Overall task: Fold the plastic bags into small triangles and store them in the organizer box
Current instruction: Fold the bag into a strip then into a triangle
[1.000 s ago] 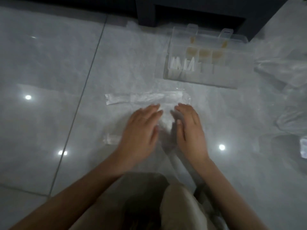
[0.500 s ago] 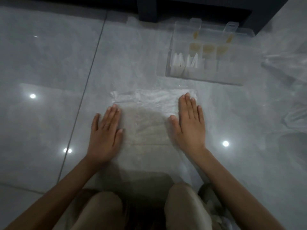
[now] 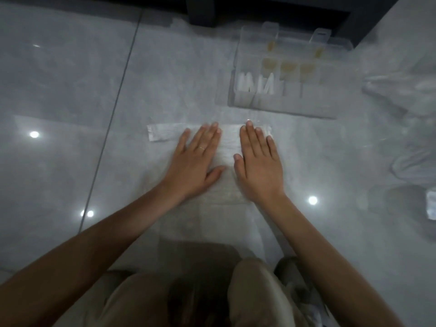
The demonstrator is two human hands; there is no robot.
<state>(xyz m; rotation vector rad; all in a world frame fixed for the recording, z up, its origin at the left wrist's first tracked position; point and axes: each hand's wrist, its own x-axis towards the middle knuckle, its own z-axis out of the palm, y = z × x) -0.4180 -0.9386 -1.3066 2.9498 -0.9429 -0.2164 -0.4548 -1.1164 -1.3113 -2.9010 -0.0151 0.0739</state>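
Just past the knees [image 3: 254,284], a translucent plastic bag [image 3: 227,142] lies flat on the glossy tiled floor [image 3: 70,114]. The left hand [image 3: 195,159] and right hand [image 3: 257,166] press it side by side, fingers [image 3: 249,138] straight and gripping nothing. The film looks slippery, so uneven pressure could skid or wrinkle it and skew the fold. Beyond stands the open clear organizer box [image 3: 283,107], with white folded triangles [image 3: 257,84] in its near-left compartments.

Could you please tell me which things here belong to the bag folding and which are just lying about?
Job: plastic bag, left hand, right hand, organizer box, folded triangles, heap of loose bags.
Lying about: yellowish pieces, dark furniture, small pale object.
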